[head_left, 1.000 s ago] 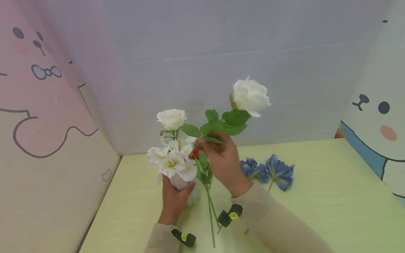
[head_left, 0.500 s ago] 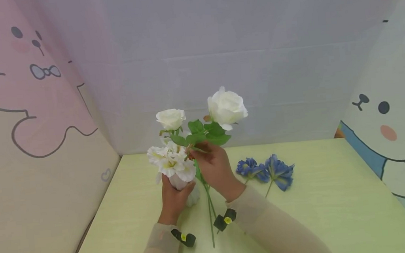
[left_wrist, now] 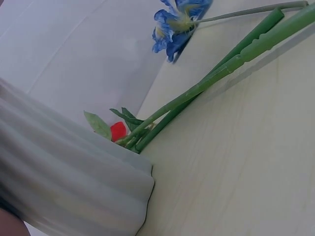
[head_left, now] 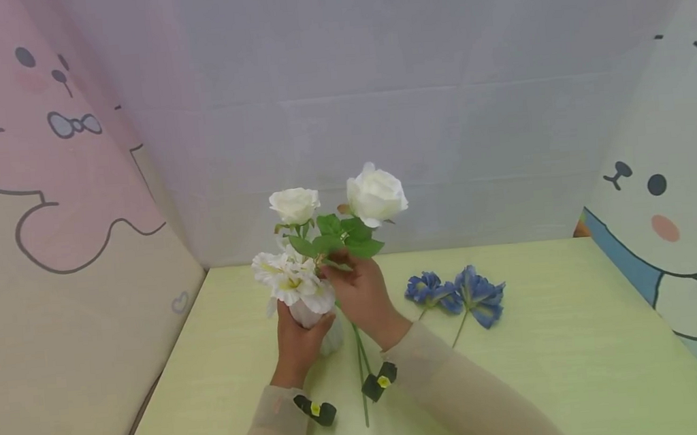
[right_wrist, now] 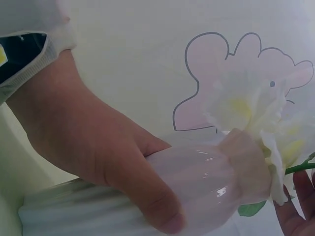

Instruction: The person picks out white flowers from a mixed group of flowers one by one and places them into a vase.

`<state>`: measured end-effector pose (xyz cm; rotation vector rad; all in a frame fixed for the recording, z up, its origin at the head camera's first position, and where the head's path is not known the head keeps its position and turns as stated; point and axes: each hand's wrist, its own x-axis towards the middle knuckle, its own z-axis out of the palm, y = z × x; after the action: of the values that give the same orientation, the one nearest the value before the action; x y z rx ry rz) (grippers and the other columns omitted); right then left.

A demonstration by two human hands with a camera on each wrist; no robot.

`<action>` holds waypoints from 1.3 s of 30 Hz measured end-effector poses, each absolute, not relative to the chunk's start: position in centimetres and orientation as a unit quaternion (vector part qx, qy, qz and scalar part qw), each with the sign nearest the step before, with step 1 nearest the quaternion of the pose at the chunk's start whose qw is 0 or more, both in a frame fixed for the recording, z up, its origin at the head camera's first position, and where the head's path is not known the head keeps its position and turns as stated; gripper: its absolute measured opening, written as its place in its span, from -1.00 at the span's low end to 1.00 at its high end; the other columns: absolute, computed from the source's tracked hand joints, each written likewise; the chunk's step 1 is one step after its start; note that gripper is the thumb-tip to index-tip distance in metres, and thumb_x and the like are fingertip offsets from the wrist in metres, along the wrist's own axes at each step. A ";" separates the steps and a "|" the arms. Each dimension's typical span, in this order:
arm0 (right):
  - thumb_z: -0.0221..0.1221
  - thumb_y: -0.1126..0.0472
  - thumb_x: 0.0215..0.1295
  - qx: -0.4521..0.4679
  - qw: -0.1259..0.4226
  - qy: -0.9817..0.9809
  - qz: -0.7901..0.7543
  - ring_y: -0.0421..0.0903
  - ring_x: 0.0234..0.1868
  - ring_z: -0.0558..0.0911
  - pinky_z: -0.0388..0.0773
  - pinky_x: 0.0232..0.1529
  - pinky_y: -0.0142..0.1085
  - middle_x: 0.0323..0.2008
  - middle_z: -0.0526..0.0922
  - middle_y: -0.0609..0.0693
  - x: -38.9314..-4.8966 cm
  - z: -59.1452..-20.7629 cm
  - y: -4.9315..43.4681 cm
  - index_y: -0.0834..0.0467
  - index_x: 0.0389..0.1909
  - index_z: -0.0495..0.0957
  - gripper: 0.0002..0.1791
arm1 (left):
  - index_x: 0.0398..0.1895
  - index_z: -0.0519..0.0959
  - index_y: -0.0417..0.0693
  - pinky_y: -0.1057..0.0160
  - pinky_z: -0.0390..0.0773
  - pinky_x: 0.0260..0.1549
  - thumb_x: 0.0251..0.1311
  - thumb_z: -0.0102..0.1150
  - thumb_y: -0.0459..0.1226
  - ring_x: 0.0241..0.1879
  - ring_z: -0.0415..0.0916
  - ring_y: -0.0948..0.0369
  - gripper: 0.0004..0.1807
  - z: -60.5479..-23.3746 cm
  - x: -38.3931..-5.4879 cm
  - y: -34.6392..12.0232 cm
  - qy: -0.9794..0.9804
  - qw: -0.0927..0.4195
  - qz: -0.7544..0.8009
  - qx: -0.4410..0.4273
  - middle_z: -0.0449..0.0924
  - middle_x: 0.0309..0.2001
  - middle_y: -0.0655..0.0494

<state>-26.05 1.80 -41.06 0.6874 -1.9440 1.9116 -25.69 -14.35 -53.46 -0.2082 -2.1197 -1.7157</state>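
Note:
A white ribbed vase point(right_wrist: 197, 182) is gripped round its upper body by my left hand point(head_left: 299, 341), thumb on the near side. At its mouth stand white ruffled flowers point(head_left: 288, 280) with yellow centres, and a white rose point(head_left: 295, 205) rises above them. My right hand point(head_left: 363, 295) pinches the stem of another white rose point(head_left: 376, 195) just under its green leaves point(head_left: 356, 234). In the right wrist view its fingers point(right_wrist: 289, 214) are beside the vase mouth, near a green stem point(right_wrist: 301, 167). The lower end of that rose's stem is hidden behind the flowers.
Loose green stems point(head_left: 364, 387) lie on the pale yellow table point(head_left: 551, 365) right of the vase. A red flower point(left_wrist: 118, 131) with leaves shows behind the vase. Two blue flowers point(head_left: 431, 291) lie farther right. Cartoon-printed curtains point(head_left: 76, 198) enclose the sides and back.
My right hand has moved left and slightly down with the white rose, bringing it close to the flowers at the vase mouth. The left hand keeps its grip on the vase.

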 end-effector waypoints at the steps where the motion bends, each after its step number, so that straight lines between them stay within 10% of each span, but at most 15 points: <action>1: 0.20 0.36 0.47 0.235 0.157 -0.683 0.674 0.10 -0.07 0.75 0.67 -0.01 -0.18 -0.03 0.70 0.21 -26.0 -41.2 1.8 0.29 0.08 0.60 -0.77 | 0.55 0.11 0.10 -0.06 0.29 0.26 0.02 0.58 -0.29 0.29 0.34 0.07 0.07 -53.5 -25.7 -14.4 -0.761 0.202 -0.613 -0.072 0.33 0.39 0.05; 39: 0.25 0.41 0.37 0.204 0.234 -0.717 0.624 0.09 0.01 0.69 0.60 0.07 0.02 -0.09 0.71 0.11 -27.3 -42.4 2.1 0.22 -0.02 0.64 -0.80 | 0.52 0.15 0.09 -0.08 0.34 0.18 0.02 0.58 -0.29 0.21 0.38 0.03 0.02 -53.3 -25.4 -14.2 -0.768 0.198 -0.606 -0.059 0.39 0.31 0.01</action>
<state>-27.25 2.14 -42.39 0.5609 -1.9695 1.7127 -25.38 -14.23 -53.27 -0.1648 -2.1491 -1.6969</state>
